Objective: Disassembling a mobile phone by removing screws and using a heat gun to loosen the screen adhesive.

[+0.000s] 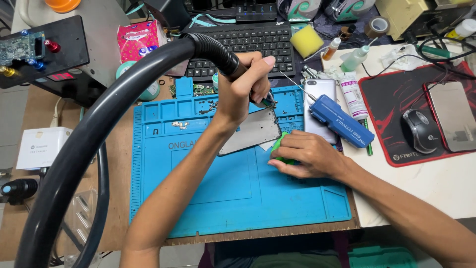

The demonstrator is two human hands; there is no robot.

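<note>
Blue mat (238, 193) under me: my left hand (243, 89) fists around the hose tool (218, 52); right hand (305, 156) pinches a green piece (277, 144) beside the phone frame (250, 131).

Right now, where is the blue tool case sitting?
In the head view, the blue tool case lies right of centre, angled across a white phone at the blue mat's right edge, just above the right hand and left of the red mouse pad.
</note>
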